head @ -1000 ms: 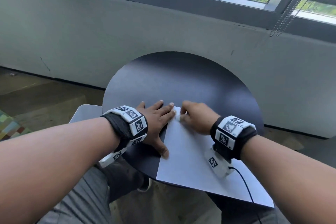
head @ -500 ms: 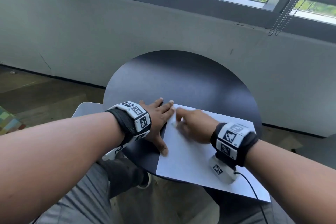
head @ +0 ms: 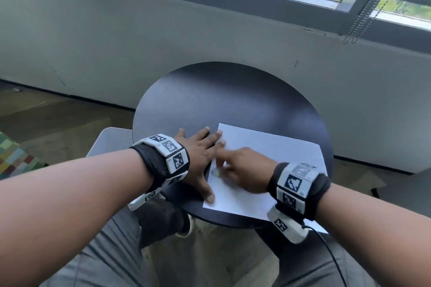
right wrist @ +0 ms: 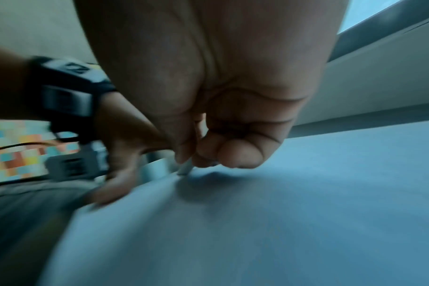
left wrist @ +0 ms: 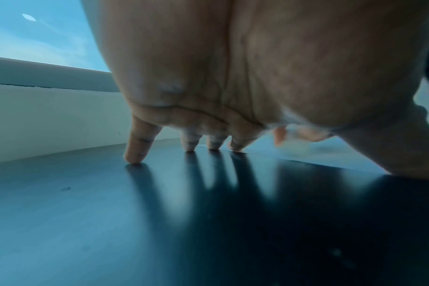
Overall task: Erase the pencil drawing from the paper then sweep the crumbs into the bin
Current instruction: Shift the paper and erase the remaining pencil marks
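A white sheet of paper (head: 275,147) lies on the near right part of a round dark table (head: 221,93). My left hand (head: 198,154) lies flat with fingers spread. Its fingertips (left wrist: 235,147) and thumb press the paper's left edge (left wrist: 269,152). My right hand (head: 240,170) is blurred and curled, and pinches a small pale eraser (head: 216,172) against the paper near that edge. In the right wrist view the eraser's tip (right wrist: 185,170) touches the sheet (right wrist: 257,212) below the curled fingers (right wrist: 233,152). I cannot make out any pencil lines or crumbs.
A light grey bin (head: 107,142) stands on the floor to the left, below the table's rim. A grey wall and a window run behind the table. My knees are under the near edge. A cable (head: 331,256) hangs from the right wrist camera.
My right hand has slid with the eraser from the paper's far left corner toward me along the left edge. The left hand stays pressed on the paper.
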Demonstrator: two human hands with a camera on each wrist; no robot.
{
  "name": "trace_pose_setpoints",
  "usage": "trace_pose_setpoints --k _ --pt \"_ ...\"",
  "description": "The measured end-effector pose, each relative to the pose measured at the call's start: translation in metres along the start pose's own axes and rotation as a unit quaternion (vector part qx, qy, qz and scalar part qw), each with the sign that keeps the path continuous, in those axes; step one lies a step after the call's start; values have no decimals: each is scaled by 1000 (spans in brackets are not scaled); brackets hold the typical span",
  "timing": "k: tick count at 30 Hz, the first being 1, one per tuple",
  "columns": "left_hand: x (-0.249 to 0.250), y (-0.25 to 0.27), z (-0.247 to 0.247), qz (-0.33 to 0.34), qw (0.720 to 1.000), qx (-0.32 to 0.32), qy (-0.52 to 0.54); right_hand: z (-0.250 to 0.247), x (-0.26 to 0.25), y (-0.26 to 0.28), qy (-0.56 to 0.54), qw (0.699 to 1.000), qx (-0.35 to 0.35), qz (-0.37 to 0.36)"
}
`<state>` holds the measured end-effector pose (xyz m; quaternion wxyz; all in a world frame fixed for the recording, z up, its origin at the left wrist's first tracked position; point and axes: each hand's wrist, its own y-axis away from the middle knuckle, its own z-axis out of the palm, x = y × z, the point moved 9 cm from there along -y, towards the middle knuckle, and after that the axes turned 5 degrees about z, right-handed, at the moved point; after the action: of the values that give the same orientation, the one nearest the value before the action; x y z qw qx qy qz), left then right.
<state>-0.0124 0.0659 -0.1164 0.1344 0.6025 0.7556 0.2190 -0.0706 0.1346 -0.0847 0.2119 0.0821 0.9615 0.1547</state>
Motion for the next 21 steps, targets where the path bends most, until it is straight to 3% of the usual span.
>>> trace_pose_setpoints --k 3,5,7,9,12,14,16,19,21 --pt "4 0 1 -4 1000 -12 -7 19 -21 13 41 993 -87 -65" --pt "4 0 -1 -6 1000 -14 -1 5 -6 -1 39 998 -43 -24" --pt "2 2 -2 -12 1000 -18 1 -14 21 -12 13 997 42 64" --pt "1 2 -3 -15 1000 -27 -2 -12 22 -4 32 995 66 70" --pt "3 3 -3 -16 999 -37 -1 21 -11 24 51 997 -42 -28" --pt "3 3 -2 -16 999 -38 -4 27 -12 30 41 995 -87 -36" --pt "3 3 -2 -16 999 -36 -4 6 14 12 22 999 -29 38" --pt "3 4 -3 -14 999 -33 -2 -25 60 -2 -14 981 67 181" --pt "2 5 -3 -13 999 -36 1 -17 49 3 9 988 49 146"
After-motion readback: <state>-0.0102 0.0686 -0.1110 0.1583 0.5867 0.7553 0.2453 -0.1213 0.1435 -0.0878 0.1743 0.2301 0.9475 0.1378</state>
